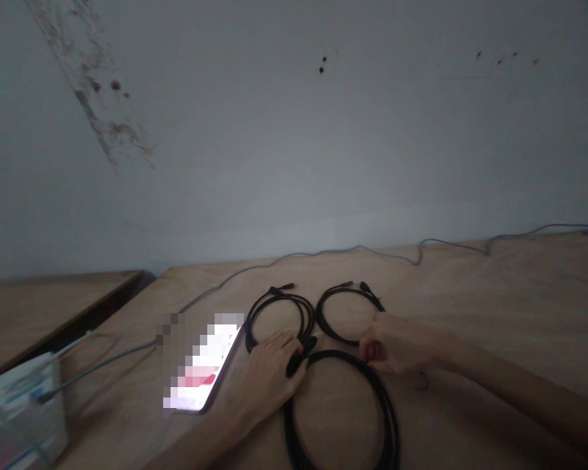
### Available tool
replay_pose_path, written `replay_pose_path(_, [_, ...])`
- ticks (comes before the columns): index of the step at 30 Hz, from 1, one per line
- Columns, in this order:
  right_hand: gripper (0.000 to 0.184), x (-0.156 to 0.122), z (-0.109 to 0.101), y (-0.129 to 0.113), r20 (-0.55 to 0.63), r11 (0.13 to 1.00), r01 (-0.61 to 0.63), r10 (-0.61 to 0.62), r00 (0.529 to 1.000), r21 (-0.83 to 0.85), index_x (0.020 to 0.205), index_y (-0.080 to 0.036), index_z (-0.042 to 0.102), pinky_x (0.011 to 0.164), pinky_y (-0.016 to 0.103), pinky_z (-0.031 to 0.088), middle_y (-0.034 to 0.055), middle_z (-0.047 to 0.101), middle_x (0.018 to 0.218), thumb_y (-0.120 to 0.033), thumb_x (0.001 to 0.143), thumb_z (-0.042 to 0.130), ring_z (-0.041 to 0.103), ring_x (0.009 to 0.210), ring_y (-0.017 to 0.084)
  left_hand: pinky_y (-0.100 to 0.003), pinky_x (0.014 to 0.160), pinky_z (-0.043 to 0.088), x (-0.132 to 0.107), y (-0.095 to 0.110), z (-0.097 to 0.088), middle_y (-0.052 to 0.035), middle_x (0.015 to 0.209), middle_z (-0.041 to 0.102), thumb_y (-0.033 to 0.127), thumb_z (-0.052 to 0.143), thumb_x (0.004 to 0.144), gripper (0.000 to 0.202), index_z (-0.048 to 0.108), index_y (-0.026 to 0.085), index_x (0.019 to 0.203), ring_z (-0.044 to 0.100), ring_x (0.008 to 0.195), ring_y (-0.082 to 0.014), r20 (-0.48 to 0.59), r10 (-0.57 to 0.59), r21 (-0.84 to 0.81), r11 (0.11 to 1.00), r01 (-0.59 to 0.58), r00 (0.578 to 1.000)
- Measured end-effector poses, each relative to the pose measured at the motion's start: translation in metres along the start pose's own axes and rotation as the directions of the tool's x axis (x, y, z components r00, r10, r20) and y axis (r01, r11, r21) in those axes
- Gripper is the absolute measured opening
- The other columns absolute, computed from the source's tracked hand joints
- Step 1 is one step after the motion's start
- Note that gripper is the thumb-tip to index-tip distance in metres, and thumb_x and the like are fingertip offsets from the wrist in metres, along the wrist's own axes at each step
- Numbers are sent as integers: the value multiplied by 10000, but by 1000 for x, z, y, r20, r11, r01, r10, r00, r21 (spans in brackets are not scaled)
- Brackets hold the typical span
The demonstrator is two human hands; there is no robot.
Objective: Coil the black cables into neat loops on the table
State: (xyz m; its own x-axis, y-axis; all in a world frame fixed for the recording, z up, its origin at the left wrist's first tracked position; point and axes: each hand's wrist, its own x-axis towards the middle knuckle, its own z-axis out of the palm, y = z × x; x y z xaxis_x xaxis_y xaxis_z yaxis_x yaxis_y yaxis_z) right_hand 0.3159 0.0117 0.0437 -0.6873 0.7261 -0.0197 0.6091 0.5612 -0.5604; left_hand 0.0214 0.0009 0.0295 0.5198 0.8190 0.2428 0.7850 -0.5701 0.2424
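Three coils of black cable lie on the wooden table. The front coil (391, 414) is the largest, and the back left coil (249, 336) and back right coil (319, 313) lie behind it. My left hand (272, 369) rests at the near edge of the back left coil. Its thumb and fingers close around a thick black cable end (298, 358) at the top of the front coil. My right hand (396, 343) is curled at the right side of the back right coil, beside the front coil. Whatever its fingers hold is hidden.
A phone (210, 372) with a lit, partly pixelated screen lies left of my left hand. A white box-like thing (24, 405) stands at the lower left. A thin grey cable (294, 254) runs along the table's back, near the marked wall (274, 130). A dark gap (98, 313) shows at left.
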Motion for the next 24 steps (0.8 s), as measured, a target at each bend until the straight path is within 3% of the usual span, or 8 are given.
replay_pose_path(7, [188, -2, 2, 2, -25, 1000, -14, 14, 1000, -22, 878, -233, 806, 585, 225, 481, 14, 776, 765, -183, 764, 664, 696, 657, 164, -351, 836, 494, 7, -4, 11, -63, 996, 694, 278, 562, 932, 128, 673, 219, 955, 660, 950, -246, -8, 14, -10, 1000, -14, 1000])
replay_pose_path(15, [185, 4, 7, 18, -97, 997, -68, 71, 993, 32, 784, -251, 826, 553, 233, 419, -4, 751, 680, -157, 751, 670, 622, 582, 153, -352, 831, 502, 5, -7, 20, -59, 984, 696, 288, 566, 925, 126, 666, 213, 938, 655, 934, -241, -77, -11, -87, 996, 5, 997])
replay_pose_path(19, [205, 4, 10, 21, -86, 996, -92, 93, 992, 11, 771, -249, 820, 534, 235, 392, -3, 731, 635, -149, 765, 641, 589, 553, 145, -357, 834, 502, 3, -9, 23, -64, 998, 702, 297, 562, 932, 126, 659, 216, 934, 651, 939, -242, -103, -4, -103, 995, -6, 995])
replay_pose_path(24, [169, 6, 14, 20, -163, 995, -90, 81, 983, -50, 715, -217, 775, 540, 233, 392, 7, 702, 629, -152, 769, 629, 578, 560, 143, -360, 836, 504, 4, -8, 23, -63, 1001, 695, 298, 555, 940, 125, 650, 216, 948, 654, 952, -246, -97, -8, -93, 996, -1, 995])
